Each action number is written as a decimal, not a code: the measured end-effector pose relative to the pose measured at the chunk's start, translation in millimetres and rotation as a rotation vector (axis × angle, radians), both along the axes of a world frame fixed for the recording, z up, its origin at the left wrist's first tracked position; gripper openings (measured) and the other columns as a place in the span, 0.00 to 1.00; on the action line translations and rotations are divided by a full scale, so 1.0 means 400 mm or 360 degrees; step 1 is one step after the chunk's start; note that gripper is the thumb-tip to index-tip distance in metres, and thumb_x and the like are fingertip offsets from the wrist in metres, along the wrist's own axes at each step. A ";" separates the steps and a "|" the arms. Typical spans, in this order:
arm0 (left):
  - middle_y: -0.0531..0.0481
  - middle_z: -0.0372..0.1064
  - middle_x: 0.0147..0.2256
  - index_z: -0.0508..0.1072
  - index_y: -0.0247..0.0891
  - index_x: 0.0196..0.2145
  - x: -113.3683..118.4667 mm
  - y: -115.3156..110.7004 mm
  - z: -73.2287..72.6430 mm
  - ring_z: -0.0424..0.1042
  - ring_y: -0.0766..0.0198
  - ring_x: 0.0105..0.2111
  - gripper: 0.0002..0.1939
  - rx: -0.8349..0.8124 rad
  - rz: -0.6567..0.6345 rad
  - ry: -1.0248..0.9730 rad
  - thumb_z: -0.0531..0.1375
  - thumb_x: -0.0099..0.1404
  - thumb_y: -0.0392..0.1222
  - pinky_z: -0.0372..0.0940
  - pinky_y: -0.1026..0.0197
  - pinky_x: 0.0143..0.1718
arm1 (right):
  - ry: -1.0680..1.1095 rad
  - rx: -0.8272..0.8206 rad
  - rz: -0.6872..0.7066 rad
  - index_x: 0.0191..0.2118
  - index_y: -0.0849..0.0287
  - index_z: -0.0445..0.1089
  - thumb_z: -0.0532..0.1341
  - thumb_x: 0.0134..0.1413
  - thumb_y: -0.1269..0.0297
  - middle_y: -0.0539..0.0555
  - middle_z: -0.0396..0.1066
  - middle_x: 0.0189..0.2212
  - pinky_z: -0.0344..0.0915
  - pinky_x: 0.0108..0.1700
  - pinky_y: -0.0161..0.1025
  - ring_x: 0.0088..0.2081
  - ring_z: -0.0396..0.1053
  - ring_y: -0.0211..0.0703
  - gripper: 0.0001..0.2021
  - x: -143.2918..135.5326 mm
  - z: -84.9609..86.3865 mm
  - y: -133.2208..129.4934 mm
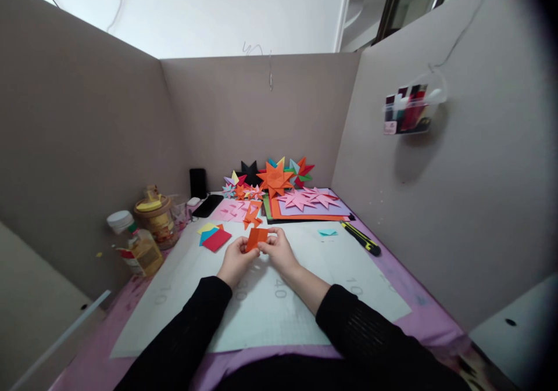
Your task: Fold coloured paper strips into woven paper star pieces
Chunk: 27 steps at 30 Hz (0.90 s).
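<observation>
A small orange paper square (256, 239) with a faint crease line is held between both hands above the white mat (300, 315). My left hand (236, 258) pinches its left and lower edge. On the other side, my right hand (279, 250) grips the right edge, thumb in front and fingers behind. Just beyond the hands lie folded orange paper pieces (251, 215). To the left is a fanned group of paper squares, with a red square (217, 240) on top of a blue one (207, 235) and a yellow one.
At the back stand folded paper stars, including a large orange star (275, 178); pink stars (298, 200) lie on stacked coloured sheets. A yellow-black utility knife (361, 238) and teal paper (328, 232) are right. A bottle (142, 248), a tub (157, 222) and phones (208, 205) are left.
</observation>
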<state>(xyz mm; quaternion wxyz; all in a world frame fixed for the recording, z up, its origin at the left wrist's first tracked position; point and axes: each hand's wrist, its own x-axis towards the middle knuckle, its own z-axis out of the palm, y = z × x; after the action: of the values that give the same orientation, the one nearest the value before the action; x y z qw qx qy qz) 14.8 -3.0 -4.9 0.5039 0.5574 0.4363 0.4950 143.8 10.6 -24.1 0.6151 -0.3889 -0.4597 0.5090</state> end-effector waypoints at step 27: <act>0.45 0.66 0.46 0.63 0.41 0.49 -0.035 0.001 0.009 0.69 0.64 0.38 0.27 0.0315 -0.0134 0.0210 0.54 0.49 0.29 0.64 0.65 0.35 | -0.0242 -0.0207 0.0266 0.22 0.61 0.62 0.63 0.35 0.63 0.46 0.64 0.15 0.50 0.20 0.30 0.17 0.57 0.31 0.10 0.057 0.005 0.009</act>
<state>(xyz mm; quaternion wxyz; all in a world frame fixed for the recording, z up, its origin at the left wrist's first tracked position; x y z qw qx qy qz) 0.8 -2.5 -1.3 0.4369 0.6536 0.3938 0.4763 166.7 14.3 -21.9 0.5075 -0.4257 -0.5018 0.5563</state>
